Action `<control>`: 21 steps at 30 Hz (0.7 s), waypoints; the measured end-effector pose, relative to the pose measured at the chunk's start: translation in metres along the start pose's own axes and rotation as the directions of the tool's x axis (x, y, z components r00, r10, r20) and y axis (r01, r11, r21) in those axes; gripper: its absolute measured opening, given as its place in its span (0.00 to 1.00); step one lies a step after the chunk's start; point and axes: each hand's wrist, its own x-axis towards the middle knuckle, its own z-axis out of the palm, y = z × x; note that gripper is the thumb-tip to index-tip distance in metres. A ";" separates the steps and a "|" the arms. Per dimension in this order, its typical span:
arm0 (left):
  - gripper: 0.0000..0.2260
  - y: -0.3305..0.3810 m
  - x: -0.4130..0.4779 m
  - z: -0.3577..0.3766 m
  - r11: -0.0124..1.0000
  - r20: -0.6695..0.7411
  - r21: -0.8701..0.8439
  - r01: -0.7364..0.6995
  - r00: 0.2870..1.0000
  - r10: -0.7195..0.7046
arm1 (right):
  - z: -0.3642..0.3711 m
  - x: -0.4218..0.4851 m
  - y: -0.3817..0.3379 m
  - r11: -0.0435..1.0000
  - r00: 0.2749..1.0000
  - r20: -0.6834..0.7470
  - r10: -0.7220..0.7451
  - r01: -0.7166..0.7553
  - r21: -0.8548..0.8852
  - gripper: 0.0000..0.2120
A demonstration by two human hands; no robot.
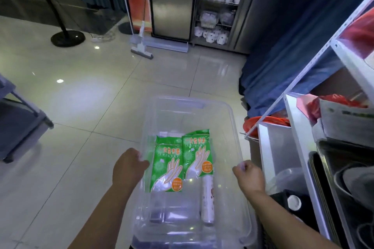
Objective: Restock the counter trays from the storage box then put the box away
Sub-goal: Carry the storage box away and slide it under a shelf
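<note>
The clear storage box [192, 168] is up off the floor, carried in front of the person, with the left hand [129, 164] curled over its left rim and the right hand [248, 176] closed on the right rim, fingers of both wrapped round the thin plastic edge. Inside, nearly everything sits toward the near half: a white roll [207, 200] lying along the right side, some clear wrapped items near the closest wall that I cannot make out, and two green glove packets [182, 159] side by side in the middle. I'd judge the box is on its way to be put away, and the worry is the grip: both hands hold only the rim, so a tilt would send the roll and packets sliding and could twist the box loose. Just to the right stands the white metal shelving [299, 131], crowded with pans and bags, and a corner of the box could catch on its uprights. Farther on the glossy tiled floor [85, 91] looks slippery, and a mop [141, 46] leans by the far cabinet, something to trip on if the route goes that way.
</note>
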 end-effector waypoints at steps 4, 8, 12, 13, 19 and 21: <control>0.08 0.043 0.083 0.022 0.994 0.079 0.051 -0.092 0.993 0.088 | 0.013 0.057 -0.025 0.996 0.995 -0.049 0.092 -0.092 -0.003 0.06; 0.07 0.092 0.166 0.044 0.979 0.189 0.068 -0.192 0.966 0.176 | 0.023 0.103 -0.048 0.977 0.970 -0.118 0.212 -0.212 0.013 0.08; 0.08 0.140 0.229 0.066 0.957 0.276 0.110 -0.267 0.933 0.229 | 0.025 0.146 -0.066 0.954 0.939 -0.173 0.297 -0.299 0.014 0.09; 0.08 0.150 0.242 0.074 0.954 0.291 0.116 -0.277 0.928 0.234 | 0.025 0.155 -0.068 0.946 0.929 -0.188 0.320 -0.322 0.016 0.10; 0.07 0.201 0.291 0.140 0.910 0.385 0.210 -0.356 0.886 0.258 | 0.021 0.214 -0.050 0.900 0.877 -0.227 0.423 -0.436 -0.009 0.15; 0.07 0.210 0.301 0.170 0.897 0.419 0.242 -0.369 0.874 0.246 | 0.019 0.241 -0.034 0.890 0.871 -0.210 0.443 -0.456 -0.017 0.16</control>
